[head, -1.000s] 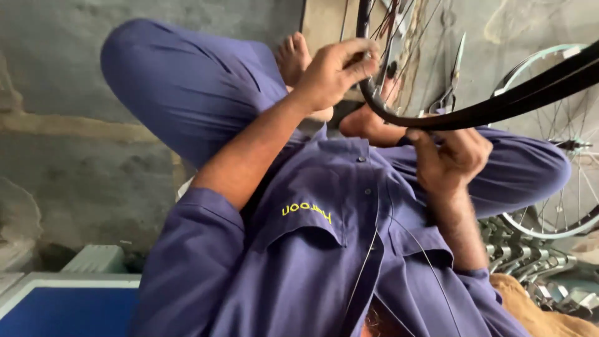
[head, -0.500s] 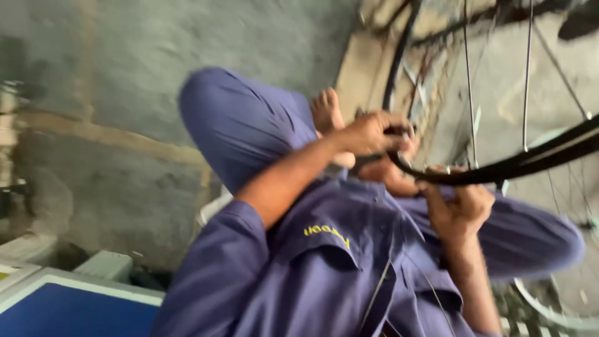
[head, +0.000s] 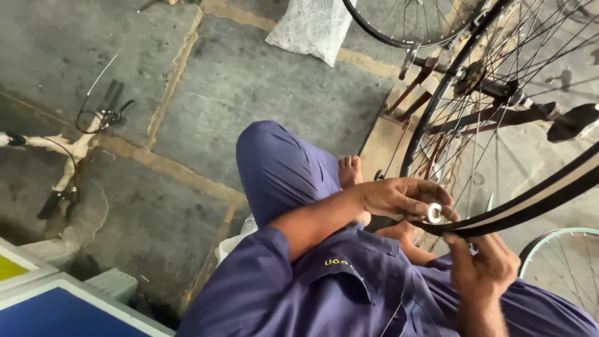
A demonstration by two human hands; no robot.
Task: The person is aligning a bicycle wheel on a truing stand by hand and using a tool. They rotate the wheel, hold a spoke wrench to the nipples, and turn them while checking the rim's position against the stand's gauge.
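Far left: a cream bicycle handlebar with black grips and cable (head: 68,156) is lying on the grey stone floor (head: 249,87). Top centre: a white woven sack (head: 310,26) is resting near a spoked wheel. Centre: a seated person in a blue work shirt (head: 312,293) is reaching forward. The left hand (head: 402,198) is pinching a small silver ring-shaped metal part (head: 434,213) against a black rubber tyre with a pale stripe (head: 536,200), fingers curled shut. The right hand (head: 483,267) is gripping the tyre's lower edge. Right: a black-rimmed spoked bicycle wheel (head: 437,106) is standing behind.
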